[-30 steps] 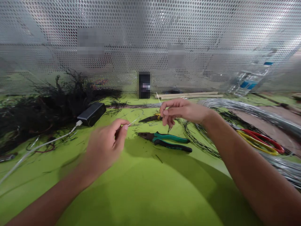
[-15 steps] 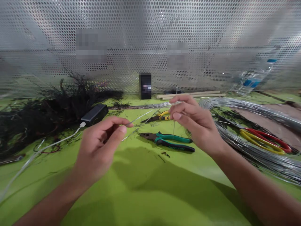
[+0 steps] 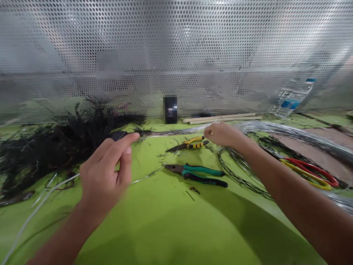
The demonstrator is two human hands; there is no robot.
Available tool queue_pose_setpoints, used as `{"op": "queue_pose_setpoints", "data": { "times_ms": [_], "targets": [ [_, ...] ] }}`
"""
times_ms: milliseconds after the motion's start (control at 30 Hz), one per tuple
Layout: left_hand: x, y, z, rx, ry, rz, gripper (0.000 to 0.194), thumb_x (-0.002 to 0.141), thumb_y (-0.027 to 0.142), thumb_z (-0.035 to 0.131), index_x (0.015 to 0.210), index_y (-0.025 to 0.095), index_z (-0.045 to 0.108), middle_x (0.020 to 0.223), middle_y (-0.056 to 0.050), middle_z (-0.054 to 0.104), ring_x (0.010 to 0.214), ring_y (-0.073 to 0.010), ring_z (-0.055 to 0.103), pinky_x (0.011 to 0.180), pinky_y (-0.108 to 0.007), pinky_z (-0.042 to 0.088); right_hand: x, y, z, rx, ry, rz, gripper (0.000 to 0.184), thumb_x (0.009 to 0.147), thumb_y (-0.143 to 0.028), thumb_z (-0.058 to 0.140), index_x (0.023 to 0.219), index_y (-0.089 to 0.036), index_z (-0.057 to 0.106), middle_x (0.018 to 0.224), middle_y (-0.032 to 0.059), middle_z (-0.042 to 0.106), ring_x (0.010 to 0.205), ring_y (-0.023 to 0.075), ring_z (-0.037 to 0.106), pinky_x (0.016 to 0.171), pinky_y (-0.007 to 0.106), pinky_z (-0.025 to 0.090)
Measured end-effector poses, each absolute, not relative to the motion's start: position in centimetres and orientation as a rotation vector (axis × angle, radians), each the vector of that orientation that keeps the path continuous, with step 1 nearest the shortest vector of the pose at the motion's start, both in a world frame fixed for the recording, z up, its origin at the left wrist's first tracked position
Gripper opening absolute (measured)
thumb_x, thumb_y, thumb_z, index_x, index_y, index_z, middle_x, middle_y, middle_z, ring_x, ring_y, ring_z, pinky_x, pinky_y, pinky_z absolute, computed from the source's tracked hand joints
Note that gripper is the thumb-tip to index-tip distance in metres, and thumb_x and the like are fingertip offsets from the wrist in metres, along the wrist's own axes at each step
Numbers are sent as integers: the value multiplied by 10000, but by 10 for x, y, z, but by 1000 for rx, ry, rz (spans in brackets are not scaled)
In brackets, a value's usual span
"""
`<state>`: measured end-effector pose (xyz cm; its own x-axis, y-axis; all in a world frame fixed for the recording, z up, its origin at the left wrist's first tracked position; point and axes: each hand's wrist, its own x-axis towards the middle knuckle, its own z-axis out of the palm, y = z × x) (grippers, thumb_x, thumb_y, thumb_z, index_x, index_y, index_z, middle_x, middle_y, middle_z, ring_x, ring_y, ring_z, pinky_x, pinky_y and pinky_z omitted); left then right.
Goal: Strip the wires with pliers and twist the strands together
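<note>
Perforated metal sheet runs along the whole back, with a lime-green worktop [image 3: 165, 228] in front of it. Left hand [image 3: 106, 175] hovers above the worktop with the fingers [image 3: 121, 145] loosely stretched forward. A thin silver wire [image 3: 149, 173] runs from under it toward the green-handled pliers [image 3: 197, 173]; can't tell if the fingers actually pinch it, it's blurry. Right hand [image 3: 223, 134] is further back, fingers curled in at the edge of the big coil of silver wire [image 3: 289, 129], just beside the yellow-handled pliers [image 3: 190, 143]; whether it's gripping a strand I can't tell. Black tangle of wire scraps [image 3: 55, 147] sits off to the left, red and yellow cutters [image 3: 309, 169] to the right, water bottle [image 3: 293, 97] at the back.
</note>
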<state>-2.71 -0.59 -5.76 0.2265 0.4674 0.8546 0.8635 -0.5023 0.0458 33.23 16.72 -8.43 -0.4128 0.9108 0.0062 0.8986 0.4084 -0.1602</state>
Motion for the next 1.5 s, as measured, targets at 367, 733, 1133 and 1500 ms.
{"op": "queue_pose_setpoints", "data": {
  "times_ms": [367,733,1133,1500],
  "targets": [
    [-44,-13,-60,-1960,-1192,-1019,460,992,74,672,1402,281,664,1073,-46,762,861,-176,708,784,-348,539,297,279,-93,-1789,-2780,-58,338,1047,-372,685,1333,-192,671,1363,112,679,1152,260,702,977,479,613],
    [-39,-19,-58,-2000,-1269,-998,300,1001,108,633,1234,286,697,959,4,814,752,-172,762,773,-339,608,286,302,-97,-1617,-3052,-59,316,1047,-370,686,1307,-190,681,1326,104,696,1117,247,712,952,459,621],
    [-35,-14,-58,-2031,-1212,-1067,339,968,67,667,1245,262,670,950,-5,821,764,-170,772,779,-325,638,289,291,-89,-1664,-3010,-128,326,1046,-376,686,1307,-181,678,1314,104,699,1111,249,714,951,466,621],
    [-30,-17,-61,-1882,-1302,-1178,201,1007,141,685,1162,268,666,758,44,773,579,-119,685,601,-274,545,306,263,-92,-1638,-2545,99,328,1048,-378,682,1311,-182,678,1322,106,696,1120,253,711,959,471,618]
  ]
}}
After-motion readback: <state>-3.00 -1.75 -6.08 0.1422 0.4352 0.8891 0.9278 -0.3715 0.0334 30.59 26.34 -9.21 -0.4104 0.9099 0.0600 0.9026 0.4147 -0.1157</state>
